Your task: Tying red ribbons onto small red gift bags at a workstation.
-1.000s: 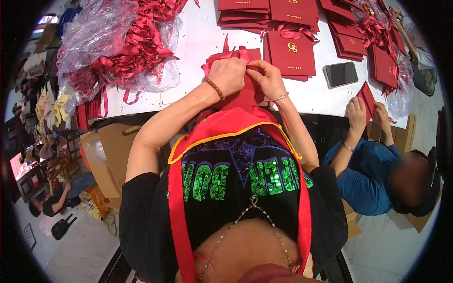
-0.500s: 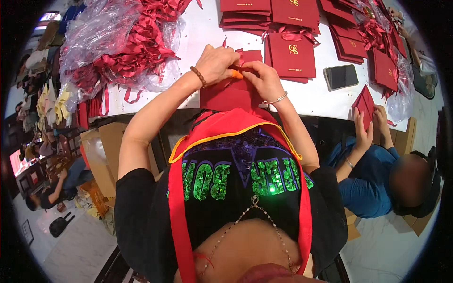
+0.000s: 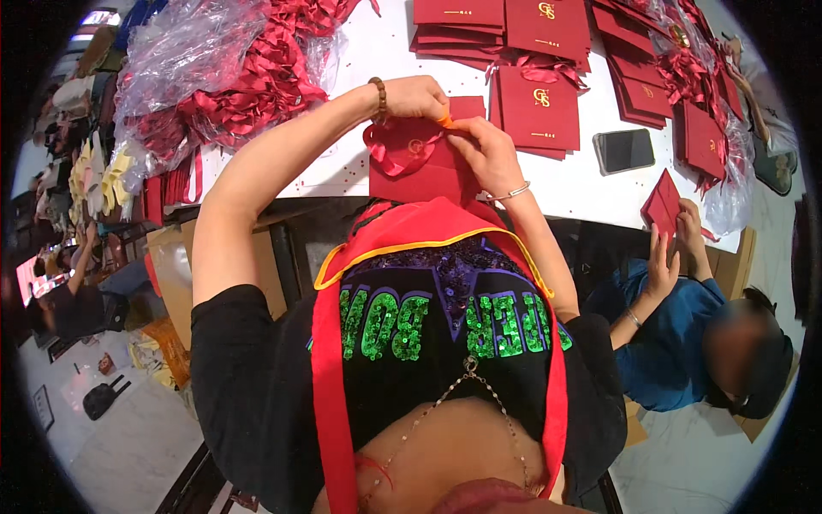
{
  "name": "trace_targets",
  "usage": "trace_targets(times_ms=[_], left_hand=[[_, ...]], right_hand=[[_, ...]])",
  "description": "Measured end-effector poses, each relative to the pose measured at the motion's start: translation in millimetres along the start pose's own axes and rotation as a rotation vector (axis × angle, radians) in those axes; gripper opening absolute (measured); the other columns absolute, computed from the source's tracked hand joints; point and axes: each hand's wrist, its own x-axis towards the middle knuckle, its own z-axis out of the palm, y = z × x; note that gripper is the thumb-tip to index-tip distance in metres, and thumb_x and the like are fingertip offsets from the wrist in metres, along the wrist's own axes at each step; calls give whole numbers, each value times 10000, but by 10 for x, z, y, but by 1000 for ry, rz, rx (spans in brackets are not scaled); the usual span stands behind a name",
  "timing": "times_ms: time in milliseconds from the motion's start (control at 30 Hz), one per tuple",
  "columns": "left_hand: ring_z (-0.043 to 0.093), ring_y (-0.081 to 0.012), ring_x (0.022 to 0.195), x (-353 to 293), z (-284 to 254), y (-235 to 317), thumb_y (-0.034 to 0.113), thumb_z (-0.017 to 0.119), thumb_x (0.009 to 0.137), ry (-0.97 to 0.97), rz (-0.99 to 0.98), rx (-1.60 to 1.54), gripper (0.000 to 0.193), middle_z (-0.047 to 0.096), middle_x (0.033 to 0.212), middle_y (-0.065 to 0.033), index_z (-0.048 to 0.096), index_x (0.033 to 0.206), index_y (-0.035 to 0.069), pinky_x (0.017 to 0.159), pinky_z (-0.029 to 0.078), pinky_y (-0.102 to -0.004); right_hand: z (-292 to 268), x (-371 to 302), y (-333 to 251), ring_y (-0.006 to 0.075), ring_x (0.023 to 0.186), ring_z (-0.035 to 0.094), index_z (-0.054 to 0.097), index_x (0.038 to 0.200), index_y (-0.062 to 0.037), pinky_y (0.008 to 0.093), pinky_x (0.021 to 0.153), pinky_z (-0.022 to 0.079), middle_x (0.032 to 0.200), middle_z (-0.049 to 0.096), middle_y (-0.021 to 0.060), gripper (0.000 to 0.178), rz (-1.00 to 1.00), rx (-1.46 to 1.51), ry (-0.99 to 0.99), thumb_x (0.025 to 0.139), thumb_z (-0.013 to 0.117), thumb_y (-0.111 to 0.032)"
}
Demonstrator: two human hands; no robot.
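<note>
A flat dark-red paper bag (image 3: 428, 180) with a small gold emblem lies at the table's near edge in front of my chest. A loop of shiny red ribbon (image 3: 392, 164) curls over its left half. My left hand (image 3: 415, 97) is above the bag, fingers pinched together on the ribbon near its upper middle. An orange cover (image 3: 445, 121) shows at a fingertip there. Beside it, my right hand (image 3: 486, 152) rests on the bag's right side, thumb and forefinger closed at the same spot. The pinched ribbon end is mostly hidden by my fingers.
Red ribbons (image 3: 257, 94) in clear plastic (image 3: 171, 60) heap up at the left. Stacked red bags (image 3: 541, 107) stand ahead and right, near a phone (image 3: 624, 151). At the right, a person in a blue top (image 3: 655, 334) holds a folded red piece (image 3: 662, 204).
My left hand has shifted right and its elbow has swung outward. The ribbon loop now shows on the bag's left half. My right hand stays close to the same place.
</note>
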Motion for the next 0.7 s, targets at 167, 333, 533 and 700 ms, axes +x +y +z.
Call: trace_targets(times_ms=[167, 333, 533, 700], left_hand=[[477, -66, 589, 1, 159, -67, 144, 557, 726, 202, 58, -53, 159, 573, 641, 12, 636, 720, 7, 561, 397, -225], [419, -43, 532, -13, -41, -78, 255, 593, 800, 515, 26, -311, 215, 511, 577, 31, 659, 798, 50, 483, 308, -196], [470, -61, 564, -196, -249, -109, 362, 523, 860, 379, -69, -130, 346, 562, 636, 8, 659, 822, 46, 530, 370, -193], [506, -62, 612, -130, -119, -230, 244, 509, 877, 323, -31, 85, 256, 571, 689, -10, 616, 962, 28, 553, 405, -200]], right_hand=[[-11, 1, 52, 289, 776, 583, 584, 924, -21, 335, 672, 463, 829, 582, 130, 169, 18, -8, 8, 768, 602, -85], [-29, -16, -31, 291, 775, 583, 579, 921, -13, 332, 673, 462, 835, 580, 131, 167, 0, -31, -42, 772, 600, -84], [-35, -24, -66, 294, 767, 579, 574, 926, -8, 334, 666, 460, 831, 574, 136, 164, -7, -3, -14, 775, 595, -69], [-21, -21, -71, 294, 760, 576, 568, 926, -3, 330, 656, 459, 824, 570, 138, 166, -39, -14, -9, 771, 598, -53]])
